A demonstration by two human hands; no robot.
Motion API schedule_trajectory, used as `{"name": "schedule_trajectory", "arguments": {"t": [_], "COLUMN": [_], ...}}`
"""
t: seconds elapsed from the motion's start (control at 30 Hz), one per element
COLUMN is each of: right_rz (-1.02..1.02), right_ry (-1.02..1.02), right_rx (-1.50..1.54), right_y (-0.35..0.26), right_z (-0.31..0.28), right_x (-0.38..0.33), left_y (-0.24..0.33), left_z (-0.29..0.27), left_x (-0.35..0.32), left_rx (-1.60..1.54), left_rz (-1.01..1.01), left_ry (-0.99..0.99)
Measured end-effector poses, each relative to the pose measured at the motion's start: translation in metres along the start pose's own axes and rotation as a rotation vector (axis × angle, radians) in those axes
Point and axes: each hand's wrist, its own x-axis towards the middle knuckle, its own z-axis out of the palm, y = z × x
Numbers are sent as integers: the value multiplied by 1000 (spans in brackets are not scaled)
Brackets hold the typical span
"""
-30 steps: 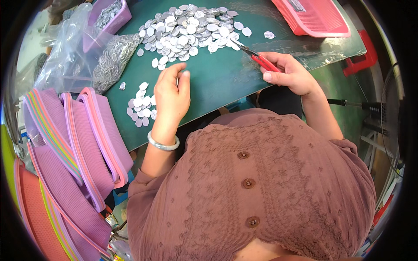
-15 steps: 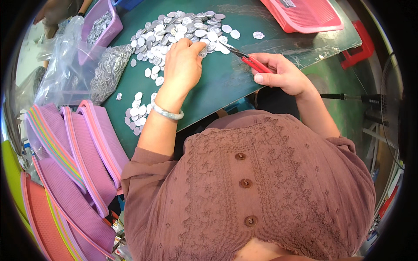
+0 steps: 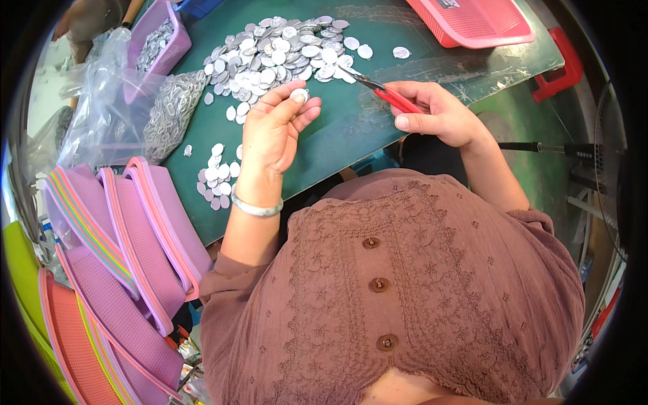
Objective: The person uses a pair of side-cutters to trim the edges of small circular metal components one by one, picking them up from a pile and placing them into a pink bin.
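Between thumb and fingers of my left hand [image 3: 273,131] is a silvery oval metal tag [image 3: 301,94], its face turned up. My right hand [image 3: 439,115] is wrapped round red-handled pliers [image 3: 397,100], whose dark jaws point up and left toward the heap. That heap of loose silvery tags [image 3: 270,57] spreads over the green table [image 3: 337,145] just beyond my left hand. A smaller group of tags [image 3: 216,175] lies left of my left wrist. Two single tags and one more [image 3: 401,52] rest right of the heap.
Left of the heap, a clear plastic bag [image 3: 174,115] holds many metal links. Behind it stands a purple basket [image 3: 182,44] of metal pieces. A pink basket [image 3: 466,34] sits at the far right edge. Stacked purple and pink baskets [image 3: 145,236] crowd my left side.
My left hand has drawn back from the heap toward me and turned palm up, with a tag now showing in its fingers. My right hand and the pliers have barely moved.
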Motion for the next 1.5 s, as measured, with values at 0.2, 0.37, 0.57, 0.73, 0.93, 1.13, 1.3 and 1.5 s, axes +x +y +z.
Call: {"name": "schedule_trajectory", "arguments": {"t": [0.2,0.37,0.57,0.73,0.93,1.13,1.3,1.5], "right_rz": [-48,-39,17,-22,-24,-89,-68,-12], "right_ry": [6,2,-3,32,3,21,24,44], "right_rx": [-267,-319,-317,-330,-376,-398,-371,-270], "right_y": [5,-2,-5,-2,-4,0,3,3], "right_z": [5,11,12,14,15,15,13,14], "right_x": [1,1,1,1,3,4,4,2], "left_y": [-7,-5,-1,-3,-6,-7,-14,-19], "left_z": [14,16,16,15,16,15,5,-9], "left_x": [-17,-24,-28,-28,-29,-30,-21,-12], "left_rx": [-69,-81,-162,-137,-28,-84,-392,-841], "left_rz": [31,-4,-41,-16,-1,-15,-76,-156], "left_ry": [103,31,-13,-28,-3,-24,-219,-630]}}
